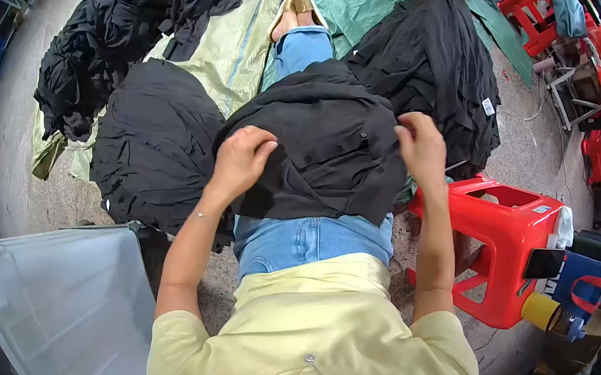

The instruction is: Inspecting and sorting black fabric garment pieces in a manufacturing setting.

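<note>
A black garment (pixel 322 141) with dark buttons lies bunched across my lap, over blue jeans (pixel 313 238). At its left side my left hand (pixel 242 158) hovers close to the cloth, fingers bent and thumb slightly apart from them; I see nothing held. By the garment's right edge is my right hand (pixel 422 149), with curled fingers and a gap between thumb and forefinger, holding nothing. Whether either hand's fingertips touch the cloth is hard to tell. A rounded stack of black cloth (pixel 158 142) sits just left of my lap.
Large heaps of black garments lie at the far left (pixel 120 27) and far right (pixel 438 61), on pale woven sheeting (pixel 246 51) and green sheeting (pixel 355 5). A red stool (pixel 501 252) with a phone (pixel 545 264) stands at my right. A translucent bin (pixel 65 301) is near left.
</note>
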A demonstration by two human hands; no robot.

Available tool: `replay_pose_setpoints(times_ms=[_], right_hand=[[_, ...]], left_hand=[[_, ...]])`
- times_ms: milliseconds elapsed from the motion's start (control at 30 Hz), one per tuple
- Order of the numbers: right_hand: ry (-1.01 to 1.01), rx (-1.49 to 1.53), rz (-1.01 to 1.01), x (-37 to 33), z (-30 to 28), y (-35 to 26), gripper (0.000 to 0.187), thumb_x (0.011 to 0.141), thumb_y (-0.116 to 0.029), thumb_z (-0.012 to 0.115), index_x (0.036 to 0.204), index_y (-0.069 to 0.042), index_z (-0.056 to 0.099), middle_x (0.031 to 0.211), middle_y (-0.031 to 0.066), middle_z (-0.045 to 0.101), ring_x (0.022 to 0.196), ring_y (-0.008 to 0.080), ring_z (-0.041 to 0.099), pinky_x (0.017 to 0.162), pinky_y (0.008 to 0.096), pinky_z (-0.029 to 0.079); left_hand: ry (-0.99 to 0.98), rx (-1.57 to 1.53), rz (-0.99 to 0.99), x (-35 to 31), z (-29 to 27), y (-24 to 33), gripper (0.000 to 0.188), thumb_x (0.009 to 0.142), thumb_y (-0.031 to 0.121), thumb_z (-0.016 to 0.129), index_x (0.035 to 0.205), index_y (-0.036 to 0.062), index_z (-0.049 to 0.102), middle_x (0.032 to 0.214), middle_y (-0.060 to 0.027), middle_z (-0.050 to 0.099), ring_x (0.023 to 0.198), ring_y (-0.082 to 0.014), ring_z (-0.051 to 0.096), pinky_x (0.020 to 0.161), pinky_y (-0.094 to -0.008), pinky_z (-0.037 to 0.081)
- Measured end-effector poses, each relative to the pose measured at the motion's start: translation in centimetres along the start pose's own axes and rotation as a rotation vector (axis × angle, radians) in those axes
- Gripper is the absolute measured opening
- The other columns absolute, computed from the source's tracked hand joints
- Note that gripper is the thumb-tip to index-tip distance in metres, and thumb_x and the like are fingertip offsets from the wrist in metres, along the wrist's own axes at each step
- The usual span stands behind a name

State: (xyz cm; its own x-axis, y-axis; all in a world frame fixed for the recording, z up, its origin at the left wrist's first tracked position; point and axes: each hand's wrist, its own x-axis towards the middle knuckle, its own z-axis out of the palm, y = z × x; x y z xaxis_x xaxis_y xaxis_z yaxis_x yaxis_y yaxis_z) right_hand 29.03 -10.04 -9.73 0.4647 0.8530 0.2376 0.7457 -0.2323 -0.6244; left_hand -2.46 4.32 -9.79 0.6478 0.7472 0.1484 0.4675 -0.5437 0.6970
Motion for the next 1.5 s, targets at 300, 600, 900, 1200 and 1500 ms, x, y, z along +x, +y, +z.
replay_pose_setpoints(times_ms=[300, 600, 900, 1200, 1500], right_hand=[[0.016, -0.174, -0.29, 1.0, 2.8, -2.5, 0.014, 0.08, 0.0, 0.066, 0.093, -0.005, 0.067, 0.094, 0.0112, 0.065, 0.086, 0.0308, 0.066, 0.072, 0.0382, 0.053], [0.417, 0.083, -0.284, 3.8, -1.2, -6.6, 0.016, 0.081, 0.008, 0.061, 0.094, 0.001, 0.067, 0.082, 0.0158, 0.064, 0.076, 0.0328, 0.066, 0.069, 0.0369, 0.052], [-0.122, 0.125, -0.318, -5.6, 5.8, -11.5, 0.023, 0.076, -0.022, 0.079, 0.081, -0.008, 0.062, 0.08, 0.0077, 0.057, 0.08, 0.0288, 0.056, 0.071, 0.0407, 0.042], [-0.297, 0.828, -0.161, -6.5, 0.5, -14.3, 0.045, 0.08, -0.016, 0.082, 0.114, 0.003, 0.059, 0.099, 0.0144, 0.064, 0.09, 0.0241, 0.067, 0.081, 0.0329, 0.053], [-0.12, 0.477, -0.162, -9.2, 2.8, -13.1, 0.025, 0.078, -0.002, 0.08, 0.098, -0.001, 0.066, 0.081, 0.0101, 0.065, 0.067, 0.0202, 0.062, 0.06, 0.0287, 0.049]], left_hand=[[0.081, -0.134, 0.014, 1.3, 4.5, 2.2, 0.011, 0.09, 0.011, 0.066, 0.097, 0.0021, 0.068, 0.093, -0.0134, 0.068, 0.088, -0.0337, 0.064, 0.078, -0.0406, 0.05], [0.007, -0.393, 0.164, 1.7, 4.6, 4.5, 0.016, 0.089, 0.013, 0.075, 0.093, -0.0023, 0.069, 0.075, -0.005, 0.064, 0.066, -0.0156, 0.059, 0.062, -0.0274, 0.045], [-0.061, -0.945, -0.513, -1.7, 4.8, 2.8, 0.016, 0.094, 0.012, 0.071, 0.086, -0.0019, 0.071, 0.075, 0.0056, 0.063, 0.067, -0.0009, 0.05, 0.059, -0.0192, 0.04], [0.363, -0.507, 0.056, -2.3, -1.9, 13.7, 0.01, 0.083, 0.0, 0.074, 0.085, -0.0017, 0.065, 0.074, -0.0108, 0.063, 0.059, -0.0219, 0.059, 0.057, -0.0283, 0.047], [0.177, -0.728, -0.324, -2.4, 2.2, 8.3, 0.016, 0.093, 0.011, 0.071, 0.085, -0.0025, 0.068, 0.076, 0.0033, 0.064, 0.071, -0.0016, 0.052, 0.061, -0.0206, 0.042]])
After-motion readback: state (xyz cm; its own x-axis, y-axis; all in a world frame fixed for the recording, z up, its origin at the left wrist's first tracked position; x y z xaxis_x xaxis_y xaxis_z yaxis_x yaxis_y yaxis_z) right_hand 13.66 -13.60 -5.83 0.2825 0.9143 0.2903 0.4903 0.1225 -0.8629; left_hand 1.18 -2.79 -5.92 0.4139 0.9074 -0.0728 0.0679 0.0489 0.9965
